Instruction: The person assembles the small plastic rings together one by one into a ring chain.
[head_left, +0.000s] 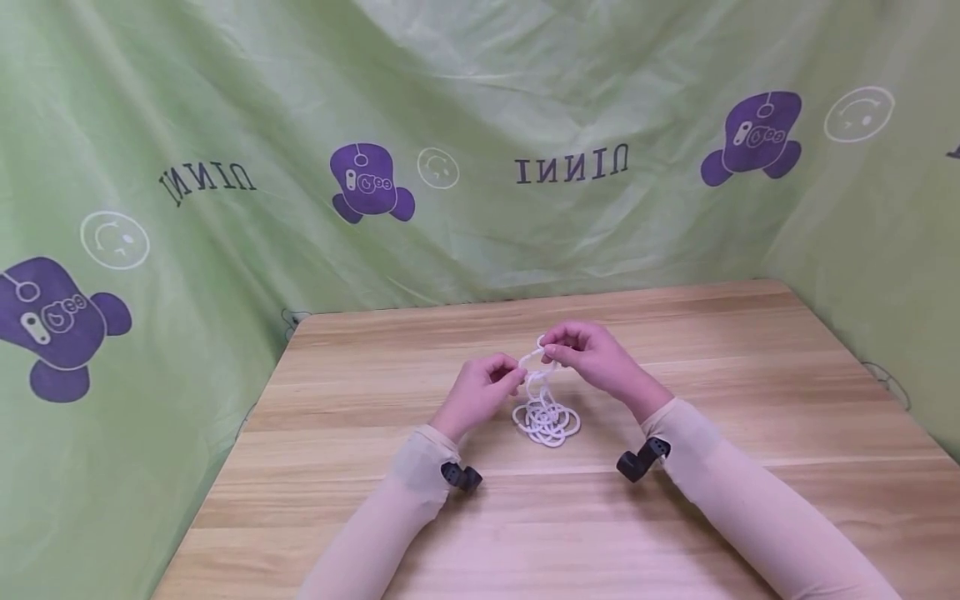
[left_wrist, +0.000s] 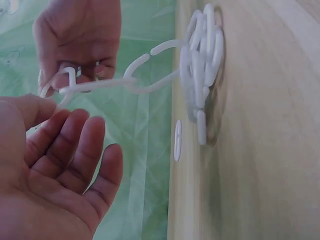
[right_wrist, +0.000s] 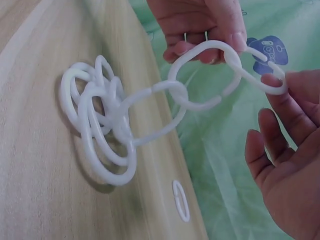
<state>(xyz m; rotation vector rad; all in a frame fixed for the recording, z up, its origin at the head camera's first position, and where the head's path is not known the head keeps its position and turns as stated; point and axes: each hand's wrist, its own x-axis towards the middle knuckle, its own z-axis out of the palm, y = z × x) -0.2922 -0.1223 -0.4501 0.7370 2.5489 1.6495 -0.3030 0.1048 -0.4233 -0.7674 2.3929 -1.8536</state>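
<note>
A chain of white plastic oval links point(head_left: 551, 427) lies heaped on the wooden table, and one end of it rises to both hands. My right hand point(head_left: 592, 358) pinches the end link point(right_wrist: 257, 85) between thumb and fingertip; a small split shows in that link. Just left of it, my left hand point(head_left: 480, 392) pinches the chain with thumb and forefinger where the end link meets the second link point(right_wrist: 202, 45). Its other fingers are loosely bent in the left wrist view. Below, a third link point(left_wrist: 150, 89) runs slanting down into the heap.
One loose white link point(right_wrist: 181, 201) lies apart on the table, near its edge in the right wrist view. The wooden table point(head_left: 337, 433) is backed by a green printed cloth point(head_left: 480, 242) at the far side and both sides. Black wrist cameras point(head_left: 643, 460) project from the sleeves.
</note>
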